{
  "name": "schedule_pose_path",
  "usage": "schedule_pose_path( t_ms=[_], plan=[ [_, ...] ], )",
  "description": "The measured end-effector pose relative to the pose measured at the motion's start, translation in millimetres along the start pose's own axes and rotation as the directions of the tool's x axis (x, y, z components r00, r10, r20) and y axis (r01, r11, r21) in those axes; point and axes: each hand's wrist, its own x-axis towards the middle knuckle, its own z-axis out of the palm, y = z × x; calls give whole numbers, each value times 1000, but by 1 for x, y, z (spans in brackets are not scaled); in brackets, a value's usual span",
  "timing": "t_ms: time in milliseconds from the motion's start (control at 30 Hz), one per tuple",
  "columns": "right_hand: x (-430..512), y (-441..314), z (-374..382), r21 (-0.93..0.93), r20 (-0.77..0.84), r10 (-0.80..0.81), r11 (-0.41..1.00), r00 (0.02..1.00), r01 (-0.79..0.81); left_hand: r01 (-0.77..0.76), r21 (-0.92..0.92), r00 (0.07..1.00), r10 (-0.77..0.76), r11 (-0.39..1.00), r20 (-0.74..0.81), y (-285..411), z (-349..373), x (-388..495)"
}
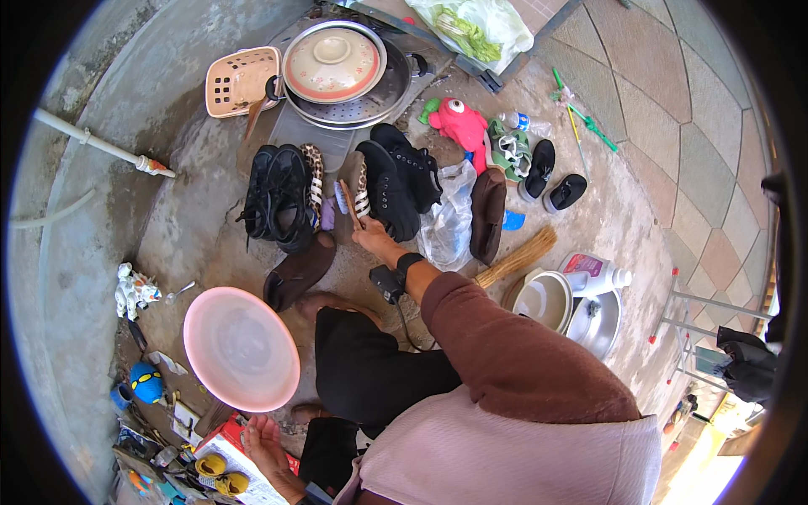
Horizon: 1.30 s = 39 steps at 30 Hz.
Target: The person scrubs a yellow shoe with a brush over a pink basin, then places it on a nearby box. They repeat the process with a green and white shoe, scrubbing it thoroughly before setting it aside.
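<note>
My right hand (372, 235) is closed around the wooden handle of a scrub brush (346, 201), whose pale bristles face left. The brush lies close to a leopard-print slipper (361, 189); whether they touch I cannot tell. Just right of it stand black high-top shoes (388, 189). To the left is a pair of black shoes (278, 196) with another leopard-print slipper (314, 177). A brown shoe (300, 268) lies below them. My left hand (262, 442) is held palm up with nothing in it, below a pink basin (242, 348) of cloudy liquid.
Pans with a ceramic lid (331, 63) and a plastic basket (243, 82) stand at the back. On the right are a straw broom (517, 255), a detergent jug (593, 274), metal basins (596, 328) and small shoes (565, 192). A red-and-white box (246, 476) is at lower left.
</note>
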Motion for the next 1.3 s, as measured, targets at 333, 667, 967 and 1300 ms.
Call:
schedule_pose_path(
  t_ms=[333,667,967,1300],
  plan=[
    [-57,15,-114,-264,73,-161,949,984,175,-140,-53,990,141,989,21,22,-16,-23],
    [-160,139,-312,-259,-390,-5,960,921,-105,-286,-107,949,297,952,105,33,1,-66],
    [-89,184,-353,-349,-554,-168,936,815,-44,-242,-4,970,242,970,28,41,11,-67],
    [32,137,-386,-528,-443,-311,849,841,36,-92,176,993,103,980,-54,44,42,-16]
  ],
)
